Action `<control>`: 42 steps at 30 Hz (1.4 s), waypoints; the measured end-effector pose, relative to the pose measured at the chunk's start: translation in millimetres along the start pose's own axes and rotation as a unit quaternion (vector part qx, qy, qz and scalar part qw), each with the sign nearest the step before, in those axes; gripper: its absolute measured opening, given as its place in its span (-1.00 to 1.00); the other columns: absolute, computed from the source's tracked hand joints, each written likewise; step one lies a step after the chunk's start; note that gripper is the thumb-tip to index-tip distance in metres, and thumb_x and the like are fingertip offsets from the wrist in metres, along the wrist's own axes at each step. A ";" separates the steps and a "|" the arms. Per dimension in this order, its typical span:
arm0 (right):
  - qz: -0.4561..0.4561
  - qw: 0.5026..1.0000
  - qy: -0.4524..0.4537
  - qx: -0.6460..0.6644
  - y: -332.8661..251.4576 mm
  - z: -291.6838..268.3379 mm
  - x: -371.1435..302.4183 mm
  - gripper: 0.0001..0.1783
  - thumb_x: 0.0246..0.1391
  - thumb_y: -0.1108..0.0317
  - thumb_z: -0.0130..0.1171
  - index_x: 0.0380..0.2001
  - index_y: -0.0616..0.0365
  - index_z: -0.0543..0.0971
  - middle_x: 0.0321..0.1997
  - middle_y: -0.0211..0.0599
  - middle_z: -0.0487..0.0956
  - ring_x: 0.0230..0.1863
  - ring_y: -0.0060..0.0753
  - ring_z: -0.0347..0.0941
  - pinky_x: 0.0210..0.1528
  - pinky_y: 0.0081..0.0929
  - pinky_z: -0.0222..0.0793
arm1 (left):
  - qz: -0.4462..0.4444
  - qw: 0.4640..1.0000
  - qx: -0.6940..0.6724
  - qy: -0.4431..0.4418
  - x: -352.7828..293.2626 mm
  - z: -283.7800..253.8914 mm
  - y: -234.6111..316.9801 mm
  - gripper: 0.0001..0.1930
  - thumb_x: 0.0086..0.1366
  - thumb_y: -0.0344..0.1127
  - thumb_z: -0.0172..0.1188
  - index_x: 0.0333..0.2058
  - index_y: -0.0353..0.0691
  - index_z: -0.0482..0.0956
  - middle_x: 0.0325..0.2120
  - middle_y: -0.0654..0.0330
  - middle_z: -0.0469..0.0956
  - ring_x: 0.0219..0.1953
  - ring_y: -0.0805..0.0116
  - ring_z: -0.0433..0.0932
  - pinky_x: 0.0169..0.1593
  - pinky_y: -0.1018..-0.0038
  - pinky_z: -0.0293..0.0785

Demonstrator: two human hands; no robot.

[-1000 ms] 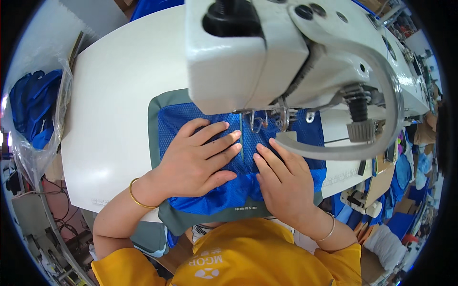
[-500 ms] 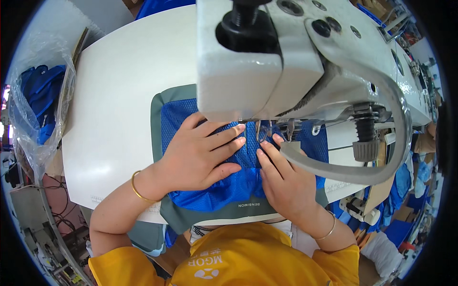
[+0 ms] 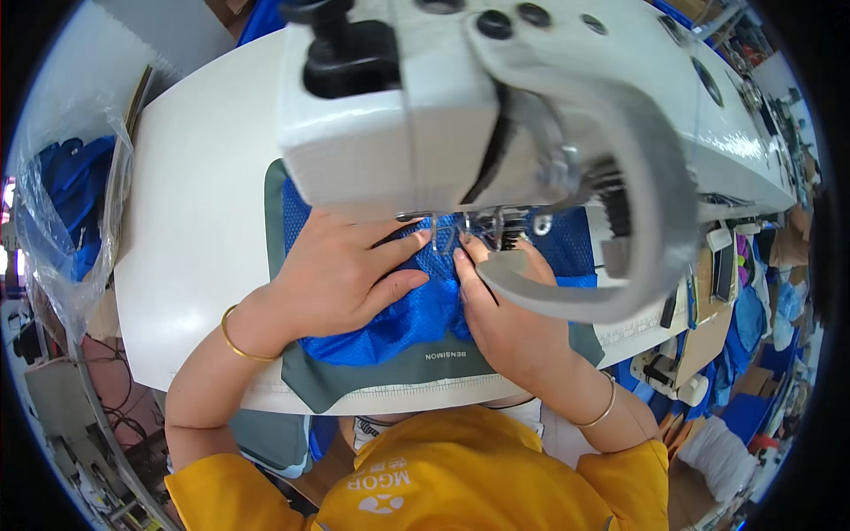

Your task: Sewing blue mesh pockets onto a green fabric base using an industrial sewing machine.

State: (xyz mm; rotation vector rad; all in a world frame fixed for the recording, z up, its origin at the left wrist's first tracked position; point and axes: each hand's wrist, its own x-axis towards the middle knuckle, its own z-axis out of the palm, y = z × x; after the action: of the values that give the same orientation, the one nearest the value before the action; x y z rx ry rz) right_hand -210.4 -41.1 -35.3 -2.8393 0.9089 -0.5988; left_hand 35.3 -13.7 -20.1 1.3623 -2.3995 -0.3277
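A blue mesh fabric panel (image 3: 376,341) with a grey-green border (image 3: 336,376) lies on the white table under a white sewing machine head (image 3: 354,150). My left hand (image 3: 341,270) rests open and palm down on the blue fabric, left of the needle area, with some fingertips hidden beneath the machine head. Close to the metal foot and wire guard (image 3: 443,234), my right hand (image 3: 513,332) presses flat on the fabric with fingers stretched forward. A curved light-grey bar (image 3: 575,305) passes over part of that hand. The stitching point itself is hard to make out.
The white tabletop (image 3: 195,221) extends left of the fabric. Beside its left edge hangs a clear plastic bag (image 3: 106,212) with blue cloth inside. Cardboard pieces (image 3: 707,350) and more blue cloth stand at the right, and the machine's arm spans the upper right.
The fabric has slid away from me under the machine, and both hands have moved forward with it. The machine sits further left in the picture, as the view has shifted.
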 end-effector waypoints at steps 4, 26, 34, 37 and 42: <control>-0.001 1.000 0.011 0.001 2.3 -0.8 -4.3 -0.60 0.00 0.35 0.10 -0.10 0.37 0.57 0.15 0.06 0.52 0.27 0.11 0.36 0.32 0.03 0.29 | 0.077 0.996 -0.022 0.029 7.3 -20.0 35.8 -0.55 0.18 -0.09 0.33 -0.03 -0.24 0.63 -0.03 0.08 0.61 -0.05 0.03 0.57 0.02 0.19 0.45; 0.353 0.782 -0.142 0.493 -18.8 -38.7 30.2 -0.71 0.30 0.24 0.13 -0.31 0.31 0.55 -0.63 -0.21 0.58 -0.70 -0.36 0.46 -0.59 -0.46 0.38 | 0.112 0.975 -0.039 0.187 -26.8 21.4 34.2 -0.65 -0.16 -0.47 0.36 -0.29 -0.44 0.68 -0.21 -0.01 0.63 -0.07 -0.03 0.56 0.03 0.08 0.56; 0.439 0.646 -0.243 0.575 -17.0 -25.6 40.0 -0.66 0.31 0.33 0.02 -0.50 0.29 0.58 -0.65 -0.24 0.54 -0.65 -0.52 0.40 -0.59 -0.50 0.34 | 0.037 0.984 -0.086 0.153 -23.1 22.6 40.1 -0.53 -0.07 -0.44 0.39 -0.09 -0.33 0.64 -0.08 0.00 0.59 -0.07 0.03 0.55 0.02 0.19 0.47; 0.437 0.649 -0.234 0.577 -17.6 -22.0 39.4 -0.62 0.31 0.35 0.00 -0.57 0.30 0.57 -0.67 -0.25 0.52 -0.67 -0.50 0.40 -0.61 -0.48 0.32 | 0.008 0.991 -0.056 0.125 -18.3 17.8 41.1 -0.48 -0.09 -0.34 0.41 -0.05 -0.28 0.63 -0.05 0.02 0.56 -0.08 0.05 0.51 0.04 0.25 0.36; 0.416 0.649 -0.240 0.590 -13.4 -12.0 35.5 -0.60 0.31 0.35 -0.01 -0.60 0.30 0.57 -0.71 -0.27 0.49 -0.71 -0.48 0.38 -0.63 -0.45 0.31 | -0.025 0.995 -0.047 0.085 -14.5 12.8 44.8 -0.47 -0.11 -0.27 0.43 -0.06 -0.22 0.65 -0.08 0.06 0.53 -0.05 0.06 0.46 0.12 0.17 0.23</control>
State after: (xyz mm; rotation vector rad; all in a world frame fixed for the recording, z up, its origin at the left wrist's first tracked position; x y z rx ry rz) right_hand -181.6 -50.4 -9.5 -1.0947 0.9957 -0.1302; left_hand 2.0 21.8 -18.0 1.3521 -2.1880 -0.3207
